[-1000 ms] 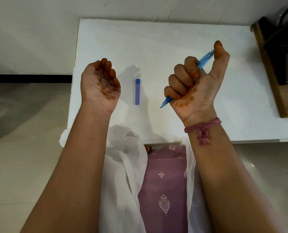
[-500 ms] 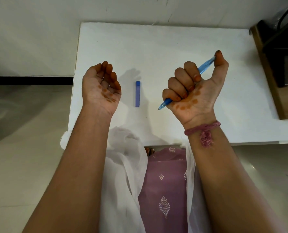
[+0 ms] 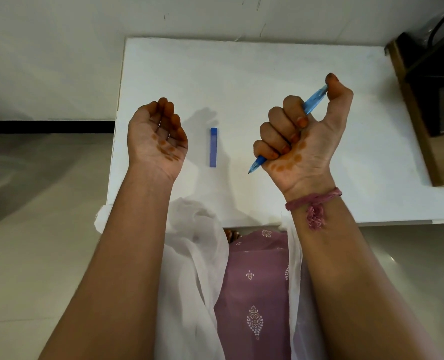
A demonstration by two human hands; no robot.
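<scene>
Pen [image 3: 314, 99] still clenched in right grip [image 3: 304, 141], left grip [image 3: 156, 141] fingers slightly looser

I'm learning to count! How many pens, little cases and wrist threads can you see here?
Blue pen: 1
Blue case: 1
Pink wrist thread: 1
Total: 3

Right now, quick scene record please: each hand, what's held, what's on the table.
left hand: palm up, fingers loosely curled, holds nothing
right hand: fist gripping the blue pen, thumb on its upper end
blue pen: tilted, tip sticking out below the fist, pointing down-left
blue case: lies flat on the white table, between the hands, touched by neither
right wrist: pink thread band
</scene>
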